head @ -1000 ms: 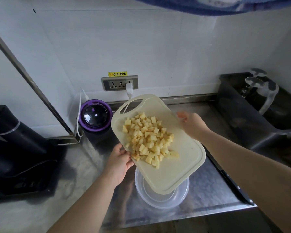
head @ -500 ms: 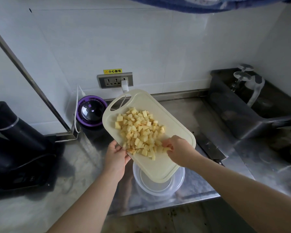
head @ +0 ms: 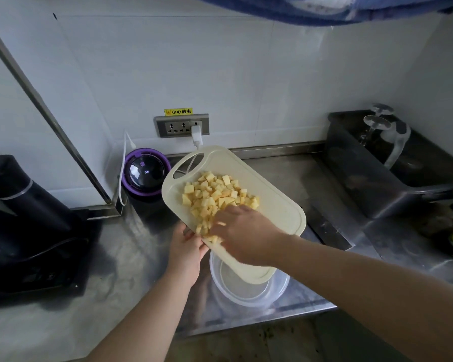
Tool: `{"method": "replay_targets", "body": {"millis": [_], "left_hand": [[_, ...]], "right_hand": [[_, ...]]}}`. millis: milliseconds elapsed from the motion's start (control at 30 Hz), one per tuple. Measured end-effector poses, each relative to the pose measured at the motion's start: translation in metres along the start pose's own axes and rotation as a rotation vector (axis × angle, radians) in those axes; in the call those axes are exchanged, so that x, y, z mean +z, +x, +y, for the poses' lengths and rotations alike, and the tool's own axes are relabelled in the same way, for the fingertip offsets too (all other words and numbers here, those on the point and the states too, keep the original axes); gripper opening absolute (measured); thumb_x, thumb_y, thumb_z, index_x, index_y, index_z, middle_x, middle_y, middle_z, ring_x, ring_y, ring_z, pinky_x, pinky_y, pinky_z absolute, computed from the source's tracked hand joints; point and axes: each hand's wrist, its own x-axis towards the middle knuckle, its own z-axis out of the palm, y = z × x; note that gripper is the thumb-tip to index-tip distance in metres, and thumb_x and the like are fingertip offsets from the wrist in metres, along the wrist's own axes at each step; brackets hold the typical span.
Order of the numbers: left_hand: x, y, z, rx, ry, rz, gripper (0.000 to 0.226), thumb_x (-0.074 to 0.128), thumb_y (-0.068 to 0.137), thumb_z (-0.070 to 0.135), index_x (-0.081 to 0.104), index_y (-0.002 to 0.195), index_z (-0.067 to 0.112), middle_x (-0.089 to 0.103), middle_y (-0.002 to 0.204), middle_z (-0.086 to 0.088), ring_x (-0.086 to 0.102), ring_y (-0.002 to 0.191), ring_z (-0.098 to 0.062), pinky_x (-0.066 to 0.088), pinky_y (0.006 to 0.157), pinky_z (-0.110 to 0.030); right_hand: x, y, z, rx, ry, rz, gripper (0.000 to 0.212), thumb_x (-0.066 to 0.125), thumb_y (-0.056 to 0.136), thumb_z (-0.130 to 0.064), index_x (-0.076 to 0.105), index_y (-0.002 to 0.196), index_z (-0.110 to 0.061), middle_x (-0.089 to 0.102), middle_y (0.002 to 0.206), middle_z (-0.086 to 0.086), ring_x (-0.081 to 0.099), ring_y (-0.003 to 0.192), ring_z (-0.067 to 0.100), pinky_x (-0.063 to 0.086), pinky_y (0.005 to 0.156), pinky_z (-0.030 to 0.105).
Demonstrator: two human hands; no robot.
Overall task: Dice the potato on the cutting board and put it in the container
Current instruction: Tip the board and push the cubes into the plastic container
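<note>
Left hand (head: 187,250) grips cutting board (head: 280,212) tilted above container (head: 249,300); right hand (head: 246,233) unclenched, fingers resting on potato dice (head: 215,192).

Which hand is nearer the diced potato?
Right. The right hand lies on the lower end of the diced potato; the left hand grips the cutting board edge beside it, off the dice.
</note>
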Motion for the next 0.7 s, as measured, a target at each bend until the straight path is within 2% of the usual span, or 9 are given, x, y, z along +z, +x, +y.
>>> {"method": "replay_targets", "body": {"millis": [67,100,200,267,333,400,567,700], "left_hand": [[-0.001,-0.001,0.000,0.011,0.022,-0.002,0.036,0.046,0.094,-0.009,0.054,0.123,0.012,0.065,0.119,-0.010,0.066,0.107,-0.020,0.058,0.078,-0.030],[-0.001,-0.001,0.000,0.011,0.014,-0.004,0.035,0.047,0.094,-0.008,0.055,0.121,0.013,0.065,0.118,-0.010,0.066,0.106,-0.020,0.058,0.078,-0.030],[-0.003,-0.002,0.001,-0.005,-0.062,-0.043,0.039,0.052,0.092,-0.011,0.055,0.121,0.016,0.067,0.113,-0.008,0.070,0.097,-0.016,0.058,0.070,-0.027],[-0.005,-0.002,0.001,-0.013,-0.080,-0.054,0.043,0.052,0.089,-0.015,0.054,0.119,0.016,0.067,0.111,-0.009,0.071,0.094,-0.015,0.058,0.069,-0.026],[-0.007,-0.002,0.000,-0.012,-0.079,-0.059,0.044,0.052,0.089,-0.016,0.054,0.121,0.015,0.067,0.111,-0.009,0.071,0.095,-0.015,0.058,0.070,-0.027],[-0.008,-0.001,0.000,-0.013,-0.090,-0.055,0.043,0.051,0.090,-0.015,0.053,0.122,0.014,0.067,0.112,-0.009,0.070,0.097,-0.016,0.058,0.071,-0.027],[-0.011,0.003,-0.001,-0.010,-0.079,-0.046,0.043,0.045,0.094,-0.011,0.052,0.129,0.013,0.066,0.120,-0.009,0.067,0.106,-0.020,0.059,0.077,-0.032],[-0.009,0.000,-0.004,0.005,-0.053,-0.010,0.040,0.040,0.096,-0.011,0.052,0.126,0.012,0.068,0.116,-0.009,0.069,0.100,-0.020,0.059,0.073,-0.029]], "right_hand": [[0.009,0.022,-0.009,-0.171,-0.166,-0.013,0.038,0.067,0.082,-0.014,0.064,0.120,-0.016,0.060,0.120,0.005,0.054,0.112,0.027,0.045,0.097,0.042],[0.013,0.030,-0.011,-0.208,-0.247,-0.051,0.040,0.064,0.085,-0.015,0.060,0.124,-0.015,0.057,0.126,0.005,0.051,0.118,0.028,0.041,0.103,0.044],[0.024,0.041,-0.005,-0.183,-0.399,-0.121,0.043,0.052,0.094,-0.019,0.048,0.137,-0.015,0.045,0.140,0.003,0.036,0.133,0.026,0.022,0.117,0.045],[0.028,0.042,-0.002,-0.183,-0.397,-0.105,0.043,0.060,0.089,-0.022,0.054,0.132,-0.015,0.053,0.131,0.001,0.044,0.126,0.024,0.030,0.112,0.042],[0.035,0.040,0.001,-0.197,-0.357,-0.032,0.041,0.076,0.072,-0.027,0.068,0.111,-0.017,0.065,0.107,-0.002,0.055,0.104,0.022,0.046,0.093,0.037],[0.040,0.038,0.003,-0.199,-0.358,0.022,0.036,0.079,0.064,-0.030,0.072,0.098,-0.021,0.065,0.095,-0.005,0.056,0.096,0.021,0.049,0.082,0.034],[0.051,0.022,0.001,-0.199,-0.345,0.103,0.028,0.077,0.064,-0.029,0.071,0.091,-0.026,0.063,0.094,-0.008,0.050,0.092,0.019,0.046,0.082,0.031],[0.057,0.006,0.004,-0.200,-0.340,0.097,0.036,0.072,0.069,-0.031,0.070,0.103,-0.023,0.063,0.094,-0.007,0.052,0.089,0.018,0.047,0.082,0.031]]}}
